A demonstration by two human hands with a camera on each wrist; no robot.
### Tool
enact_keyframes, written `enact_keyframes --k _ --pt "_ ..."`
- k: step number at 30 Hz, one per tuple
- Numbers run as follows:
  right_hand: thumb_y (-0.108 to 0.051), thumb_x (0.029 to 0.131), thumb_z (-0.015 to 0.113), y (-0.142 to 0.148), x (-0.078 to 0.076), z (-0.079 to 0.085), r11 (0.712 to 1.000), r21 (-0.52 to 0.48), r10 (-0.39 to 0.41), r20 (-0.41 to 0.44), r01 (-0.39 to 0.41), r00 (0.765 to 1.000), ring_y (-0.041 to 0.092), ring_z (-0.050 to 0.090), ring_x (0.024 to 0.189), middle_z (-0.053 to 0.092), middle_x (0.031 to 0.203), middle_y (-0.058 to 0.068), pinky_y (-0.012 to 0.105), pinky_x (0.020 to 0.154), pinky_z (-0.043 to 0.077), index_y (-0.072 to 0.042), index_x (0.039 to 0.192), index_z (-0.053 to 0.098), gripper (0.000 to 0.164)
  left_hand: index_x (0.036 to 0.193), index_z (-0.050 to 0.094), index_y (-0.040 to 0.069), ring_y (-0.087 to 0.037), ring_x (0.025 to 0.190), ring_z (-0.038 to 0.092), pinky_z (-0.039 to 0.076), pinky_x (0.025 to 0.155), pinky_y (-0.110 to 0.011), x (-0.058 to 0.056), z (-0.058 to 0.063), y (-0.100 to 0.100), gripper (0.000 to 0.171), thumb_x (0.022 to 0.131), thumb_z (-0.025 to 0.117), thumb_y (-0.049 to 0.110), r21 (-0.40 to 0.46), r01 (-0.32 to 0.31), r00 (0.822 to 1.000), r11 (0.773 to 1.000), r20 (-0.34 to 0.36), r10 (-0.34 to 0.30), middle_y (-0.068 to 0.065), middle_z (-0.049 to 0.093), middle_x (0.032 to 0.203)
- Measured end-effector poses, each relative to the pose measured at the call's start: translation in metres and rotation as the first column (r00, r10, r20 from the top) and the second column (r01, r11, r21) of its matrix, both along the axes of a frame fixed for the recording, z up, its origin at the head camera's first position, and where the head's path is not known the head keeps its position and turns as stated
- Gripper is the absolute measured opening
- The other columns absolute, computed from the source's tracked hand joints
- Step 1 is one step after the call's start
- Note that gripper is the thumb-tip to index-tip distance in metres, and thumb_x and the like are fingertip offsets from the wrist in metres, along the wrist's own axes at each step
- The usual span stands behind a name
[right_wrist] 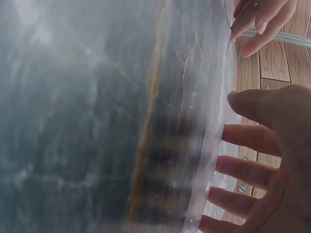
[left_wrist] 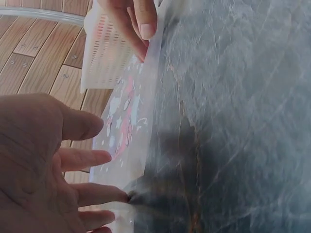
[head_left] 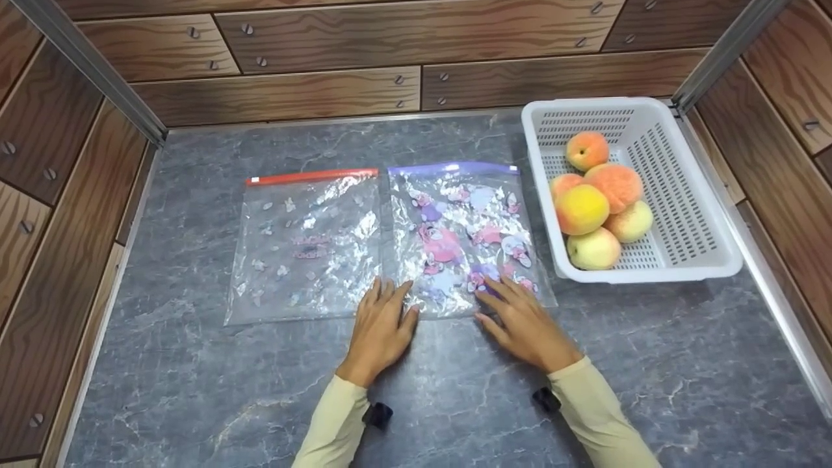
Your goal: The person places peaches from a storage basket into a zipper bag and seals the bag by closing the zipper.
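Two clear zip bags lie flat side by side on the marbled table. The left bag (head_left: 305,247) has a red slider strip along its top; the right bag (head_left: 448,227) has a purple strip and pink and purple printed figures. My left hand (head_left: 382,328) rests at the near edges where the bags meet, fingers extended. Fingers spread, my right hand (head_left: 523,318) touches the near right corner of the purple-strip bag. In the right wrist view, the fingertips (right_wrist: 228,162) lie along that bag's edge. Neither hand grips anything.
A white plastic basket (head_left: 708,260) stands to the right of the bags. Several peaches (head_left: 614,188) are heaped in its left side. Wood-patterned walls (head_left: 325,97) with metal edging enclose the grey marbled table (head_left: 260,390) at the back and both sides.
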State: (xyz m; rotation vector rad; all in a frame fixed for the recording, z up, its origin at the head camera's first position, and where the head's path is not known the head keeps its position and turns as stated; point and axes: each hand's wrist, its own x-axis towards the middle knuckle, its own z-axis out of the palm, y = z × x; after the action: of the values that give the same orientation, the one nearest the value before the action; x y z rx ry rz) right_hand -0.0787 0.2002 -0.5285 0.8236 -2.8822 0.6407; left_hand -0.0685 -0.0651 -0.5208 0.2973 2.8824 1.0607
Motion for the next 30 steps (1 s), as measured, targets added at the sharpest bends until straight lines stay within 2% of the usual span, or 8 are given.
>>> enact_keyframes --k 6,11,15,18,23,27,30 --pt "-0.022 0.096 0.071 0.000 0.000 0.001 1.000 -0.006 -0.001 0.032 0.001 0.999 0.053 0.045 0.133 0.056 0.140 0.025 0.066 0.112 0.035 -0.001 0.128 0.067 0.038 0.145 0.054 0.008 -0.045 0.148 0.026 0.016 0.123 -0.058 -0.001 0.001 0.004 0.047 0.102 0.057 0.029 0.064 -0.028 0.999 0.998 0.025 0.027 -0.028 0.047 0.148" --pt "-0.022 0.093 0.074 0.000 0.000 0.000 1.000 -0.012 0.002 0.038 -0.002 0.999 0.053 0.045 0.133 0.056 0.141 0.025 0.066 0.112 0.036 -0.001 0.129 0.066 0.042 0.145 0.053 0.009 -0.047 0.145 0.030 0.019 0.121 -0.061 0.000 0.002 0.004 0.047 0.101 0.059 0.025 0.122 -0.032 0.999 0.992 0.029 0.029 -0.027 0.047 0.149" --pt "-0.018 0.089 0.079 0.001 -0.001 -0.002 1.000 -0.017 0.011 -0.001 -0.011 1.000 0.052 0.049 0.129 0.058 0.138 0.023 0.066 0.109 0.040 -0.001 0.128 0.067 0.044 0.145 0.052 0.008 -0.050 0.141 0.034 0.020 0.119 -0.064 0.000 0.004 0.005 0.048 0.100 0.060 0.023 0.143 -0.038 0.999 0.989 0.030 0.034 -0.029 0.045 0.148" --pt "-0.013 0.089 0.079 0.001 -0.003 -0.004 1.000 -0.013 0.019 -0.045 -0.020 0.999 0.050 0.053 0.126 0.062 0.135 0.021 0.065 0.106 0.043 0.000 0.125 0.068 0.040 0.146 0.051 0.008 -0.050 0.143 0.031 0.018 0.120 -0.063 -0.001 0.005 0.007 0.050 0.100 0.061 0.024 0.148 -0.059 0.997 0.987 0.049 0.052 -0.029 0.045 0.149" --pt "-0.008 0.091 0.075 0.000 -0.007 -0.004 1.000 -0.015 0.017 -0.093 -0.019 0.996 0.049 0.059 0.120 0.067 0.128 0.018 0.061 0.102 0.048 -0.001 0.121 0.071 0.031 0.146 0.051 0.009 -0.049 0.146 0.028 0.017 0.122 -0.060 -0.003 0.007 0.010 0.052 0.099 0.062 0.026 0.164 -0.084 0.995 0.983 0.070 0.074 -0.020 0.051 0.148" --pt "-0.006 0.092 0.073 0.000 -0.009 -0.004 0.998 -0.057 -0.013 -0.095 0.007 0.995 0.048 0.063 0.114 0.070 0.122 0.017 0.060 0.097 0.053 -0.003 0.120 0.072 0.028 0.147 0.050 0.010 -0.043 0.143 0.036 0.025 0.121 -0.057 -0.007 0.009 0.008 0.053 0.098 0.062 0.026 0.232 -0.109 0.992 0.966 0.080 0.093 -0.015 0.052 0.148" --pt "-0.003 0.092 0.072 0.000 -0.010 -0.005 0.995 -0.095 -0.039 -0.109 0.029 0.993 0.047 0.066 0.108 0.072 0.118 0.018 0.060 0.089 0.057 -0.005 0.120 0.072 0.028 0.149 0.048 0.010 -0.037 0.139 0.044 0.035 0.117 -0.053 -0.007 0.012 0.007 0.055 0.099 0.063 0.027 0.333 -0.144 0.989 0.932 0.091 0.120 -0.015 0.050 0.150"
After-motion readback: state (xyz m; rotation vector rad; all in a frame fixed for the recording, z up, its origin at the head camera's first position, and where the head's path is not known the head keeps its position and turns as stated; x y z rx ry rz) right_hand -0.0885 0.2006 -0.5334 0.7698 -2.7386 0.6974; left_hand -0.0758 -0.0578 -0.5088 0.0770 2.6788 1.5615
